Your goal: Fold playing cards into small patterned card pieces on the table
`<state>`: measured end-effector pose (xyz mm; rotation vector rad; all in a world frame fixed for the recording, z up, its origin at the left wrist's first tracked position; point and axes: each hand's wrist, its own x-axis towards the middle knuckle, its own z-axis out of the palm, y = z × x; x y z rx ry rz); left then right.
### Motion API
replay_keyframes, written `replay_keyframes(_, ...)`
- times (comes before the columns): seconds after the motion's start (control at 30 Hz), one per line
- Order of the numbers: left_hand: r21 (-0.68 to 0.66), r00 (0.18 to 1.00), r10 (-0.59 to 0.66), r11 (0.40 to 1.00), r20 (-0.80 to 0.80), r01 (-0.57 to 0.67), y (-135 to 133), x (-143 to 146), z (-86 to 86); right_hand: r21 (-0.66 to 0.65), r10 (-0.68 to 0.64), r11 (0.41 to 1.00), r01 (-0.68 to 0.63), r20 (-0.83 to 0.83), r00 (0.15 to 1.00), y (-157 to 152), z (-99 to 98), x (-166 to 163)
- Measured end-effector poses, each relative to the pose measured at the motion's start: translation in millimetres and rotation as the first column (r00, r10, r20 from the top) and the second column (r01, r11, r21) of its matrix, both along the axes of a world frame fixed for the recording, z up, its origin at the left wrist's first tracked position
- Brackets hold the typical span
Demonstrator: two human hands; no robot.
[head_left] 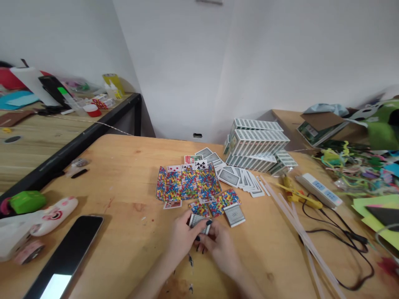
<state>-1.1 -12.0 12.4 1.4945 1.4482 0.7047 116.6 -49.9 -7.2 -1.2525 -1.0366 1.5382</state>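
Note:
My left hand (181,235) and my right hand (220,246) meet near the front middle of the table. Between them is a playing card (197,220) with a grey patterned back, and the fingers of both hands are closed on it. Fingers cover its lower part, so I cannot tell if it is one card or a few. Just beyond lie pieces covered in a colourful print (216,206) and another grey-backed card piece (234,214). Behind these stands a folded panel (181,185) in the same colourful print, with card faces showing along its top.
Loose grey-backed cards (229,176) are spread behind on the right, near stacked striped boxes (258,141). Further right are clear glue sticks (299,228), a yellow glue gun (301,197) and a power strip (319,189) with a black cable. A phone (67,253) lies at left.

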Motion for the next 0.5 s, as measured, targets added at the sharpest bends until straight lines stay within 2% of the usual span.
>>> replay_keyframes(0.17,0.073,0.998,0.023,0.997,-0.062,-0.019,-2.5,0.8,-3.4,0.077,-0.035,0.997,0.021,0.184,0.982,-1.6,5.2,0.7)
replay_keyframes(0.33,0.108,0.992,0.114,0.988,-0.062,-0.107,-3.6,2.2,-4.6,0.001,0.021,1.000,-0.021,0.011,1.000,-1.5,6.6,-1.6)
replay_keyframes(0.5,0.073,0.996,0.088,0.994,-0.021,-0.086,-2.6,0.3,-8.1,0.002,-0.076,0.997,0.076,0.031,0.997,-2.4,9.9,-5.9)
